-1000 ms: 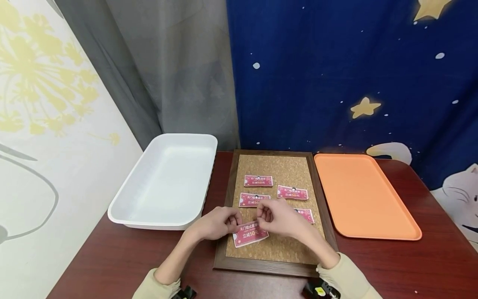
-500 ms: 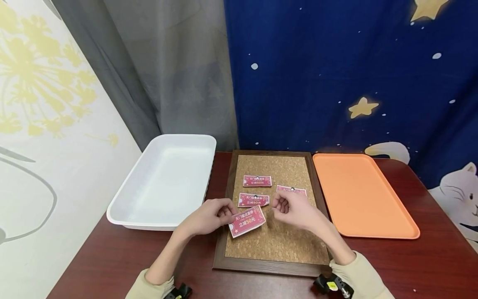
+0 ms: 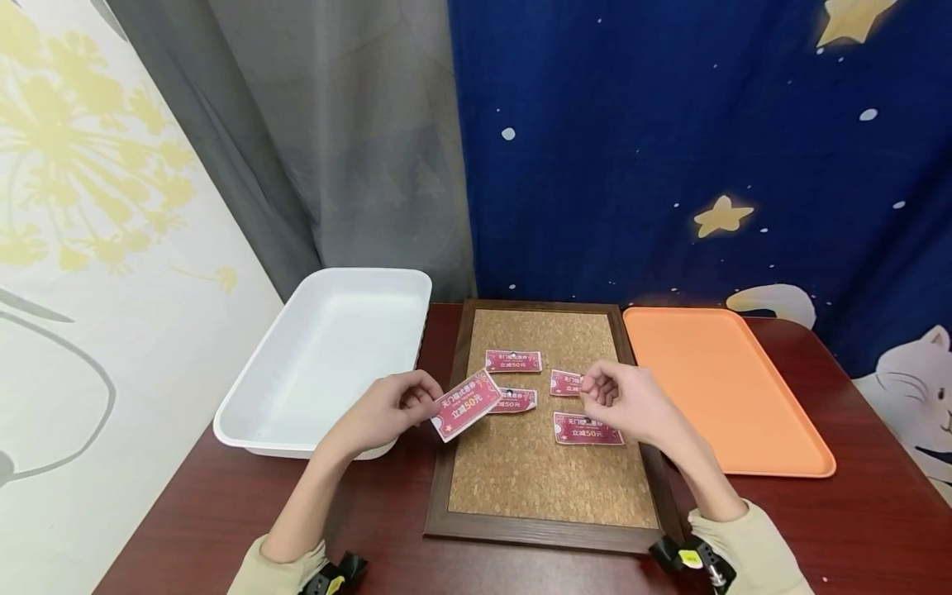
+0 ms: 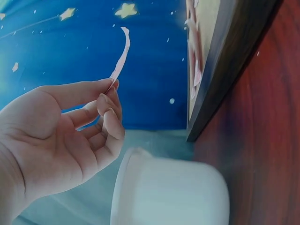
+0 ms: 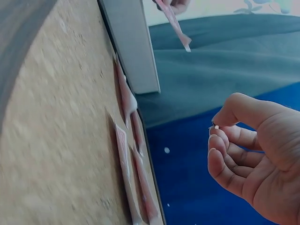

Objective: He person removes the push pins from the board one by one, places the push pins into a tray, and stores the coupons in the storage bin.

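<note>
My left hand (image 3: 383, 413) pinches a pink paper coupon (image 3: 467, 405) by its edge, over the left frame of the cork board (image 3: 543, 492). Seen edge-on in the left wrist view, the coupon (image 4: 123, 54) curves upward from thumb and fingertips. Above the board's right side, my right hand (image 3: 632, 401) pinches a tiny thumbtack (image 5: 214, 125), mostly hidden by the fingertips. Several more coupons stay fixed to the cork, among them an upper left one (image 3: 513, 361) and a lower right one (image 3: 587, 430), each with a small shiny tack near its top edge.
A deep white plastic bin (image 3: 327, 364) stands left of the board. On the right lies a flat orange tray (image 3: 729, 388). All rest on a dark red table (image 3: 402, 545), with a grey and blue curtain (image 3: 595, 165) behind.
The left hand has lifted the coupon off the lower left of the cork and moved it up and left toward the bin. My right hand has moved away to the right and slightly up.
</note>
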Tool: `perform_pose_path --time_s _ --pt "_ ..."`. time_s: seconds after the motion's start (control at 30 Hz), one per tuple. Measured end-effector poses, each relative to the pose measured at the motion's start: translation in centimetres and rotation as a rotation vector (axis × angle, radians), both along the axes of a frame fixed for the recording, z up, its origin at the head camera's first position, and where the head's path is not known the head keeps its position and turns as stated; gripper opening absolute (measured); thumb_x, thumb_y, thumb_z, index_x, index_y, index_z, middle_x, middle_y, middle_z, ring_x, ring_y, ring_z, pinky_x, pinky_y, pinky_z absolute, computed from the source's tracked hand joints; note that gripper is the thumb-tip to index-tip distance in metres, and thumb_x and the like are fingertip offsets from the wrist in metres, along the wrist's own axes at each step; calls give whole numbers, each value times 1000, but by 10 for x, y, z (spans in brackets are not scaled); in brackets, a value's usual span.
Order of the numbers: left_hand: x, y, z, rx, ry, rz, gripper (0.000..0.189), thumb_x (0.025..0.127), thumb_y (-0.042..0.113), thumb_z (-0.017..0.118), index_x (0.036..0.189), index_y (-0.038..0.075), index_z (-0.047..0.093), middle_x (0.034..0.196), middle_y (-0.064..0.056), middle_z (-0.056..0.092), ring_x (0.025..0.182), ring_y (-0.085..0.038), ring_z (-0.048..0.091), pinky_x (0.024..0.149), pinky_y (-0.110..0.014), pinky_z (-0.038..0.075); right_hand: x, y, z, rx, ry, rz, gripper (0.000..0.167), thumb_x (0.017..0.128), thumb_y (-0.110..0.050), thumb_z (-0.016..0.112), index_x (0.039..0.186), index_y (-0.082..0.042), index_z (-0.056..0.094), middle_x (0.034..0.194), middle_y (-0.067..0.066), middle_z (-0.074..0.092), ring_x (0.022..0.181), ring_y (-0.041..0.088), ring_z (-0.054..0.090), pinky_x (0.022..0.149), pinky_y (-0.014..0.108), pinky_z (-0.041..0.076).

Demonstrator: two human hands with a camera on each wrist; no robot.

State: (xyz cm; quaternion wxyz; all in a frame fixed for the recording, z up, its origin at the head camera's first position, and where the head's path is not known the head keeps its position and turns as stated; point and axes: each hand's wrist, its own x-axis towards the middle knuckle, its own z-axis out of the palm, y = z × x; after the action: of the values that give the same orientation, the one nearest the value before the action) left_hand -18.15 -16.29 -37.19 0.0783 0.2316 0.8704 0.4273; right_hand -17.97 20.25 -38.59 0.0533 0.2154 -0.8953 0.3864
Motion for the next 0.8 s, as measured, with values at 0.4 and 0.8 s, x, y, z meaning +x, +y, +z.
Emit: perform_pose_path --time_s 0.4,0.8 --pt "-10 -35 5 22 12 154 7 95 10 68 101 6 68 77 -8 63 70 -20 58 65 -27 47 0 40 0 -2 2 -91 13 83 -1 72 90 -8 64 80 0 62 72 13 59 65 23 50" --pt "-17 -72 3 28 11 300 17 98 17 66 106 2 67 86 -11 63 72 -26 59 63 -27 46 0 76 -4 11 63 -207 8 86 -4 71 90 -7 65 81 3 64 72 10 59 64 18 49"
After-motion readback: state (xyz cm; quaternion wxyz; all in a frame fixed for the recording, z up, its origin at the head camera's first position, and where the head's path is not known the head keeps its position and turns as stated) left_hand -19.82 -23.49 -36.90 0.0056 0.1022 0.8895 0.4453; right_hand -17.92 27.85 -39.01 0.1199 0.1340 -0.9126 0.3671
